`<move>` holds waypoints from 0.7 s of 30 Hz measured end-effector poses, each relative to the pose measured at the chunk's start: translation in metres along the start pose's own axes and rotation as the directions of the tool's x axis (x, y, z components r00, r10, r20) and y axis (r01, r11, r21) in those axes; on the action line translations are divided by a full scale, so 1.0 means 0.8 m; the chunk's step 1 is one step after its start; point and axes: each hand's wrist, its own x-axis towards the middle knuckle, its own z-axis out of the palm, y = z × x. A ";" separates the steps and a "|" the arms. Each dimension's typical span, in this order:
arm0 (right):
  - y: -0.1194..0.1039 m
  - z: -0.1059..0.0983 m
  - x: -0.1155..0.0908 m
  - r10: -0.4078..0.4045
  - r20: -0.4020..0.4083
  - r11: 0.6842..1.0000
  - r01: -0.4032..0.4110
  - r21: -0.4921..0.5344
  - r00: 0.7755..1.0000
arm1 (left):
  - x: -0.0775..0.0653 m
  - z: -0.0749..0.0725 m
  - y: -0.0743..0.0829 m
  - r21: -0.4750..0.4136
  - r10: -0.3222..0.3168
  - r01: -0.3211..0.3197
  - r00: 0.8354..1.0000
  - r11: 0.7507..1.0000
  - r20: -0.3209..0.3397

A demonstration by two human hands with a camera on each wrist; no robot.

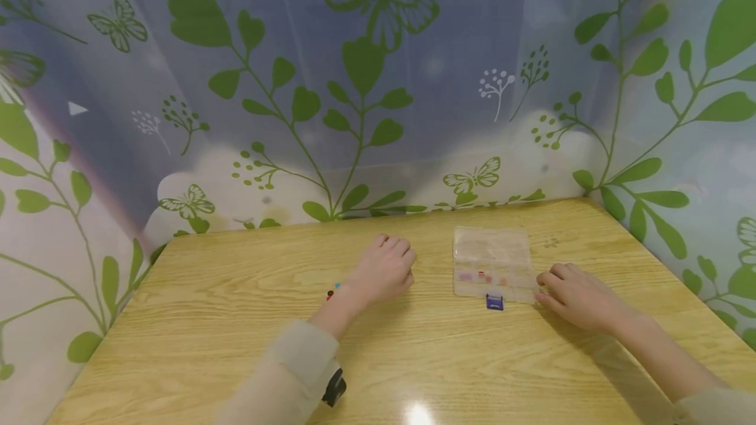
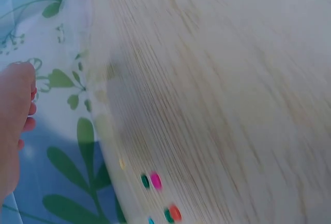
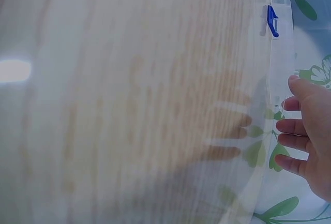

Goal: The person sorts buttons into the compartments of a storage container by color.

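Observation:
My left hand (image 1: 384,271) is over the middle of the table with its fingers curled down. At the edge of the left wrist view, the left hand (image 2: 13,115) shows a thumb and fingertips drawn close; I cannot tell whether they hold anything. Beneath the left forearm lie several small coloured pieces, among them a pink piece (image 2: 156,180) and an orange piece (image 2: 176,213). A clear plastic box (image 1: 493,248) with a blue latch (image 1: 494,302) lies with its lid raised back, small coloured bits inside. Beside the box's right edge is my right hand (image 1: 575,295), fingers loosely bent and apart.
The wooden table (image 1: 224,333) has a glare spot near its front edge. A patterned curtain (image 1: 331,97) with green leaves and butterflies hangs behind the table and along its sides. A black strap part (image 1: 335,387) shows at the left sleeve.

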 end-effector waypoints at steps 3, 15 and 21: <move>0.000 0.000 0.000 0.000 0.000 1.000 0.000 -0.007 1.000 | 0.013 0.000 0.008 0.015 -0.001 0.001 1.000 1.000 0.003; 0.002 0.002 0.000 0.019 0.018 1.000 -0.019 -0.007 1.000 | 0.058 0.007 0.041 0.036 0.019 -0.017 0.999 0.999 -0.047; 0.004 0.003 0.000 0.022 0.017 1.000 -0.022 0.003 1.000 | 0.083 0.006 0.061 0.022 0.013 -0.013 0.999 1.000 -0.037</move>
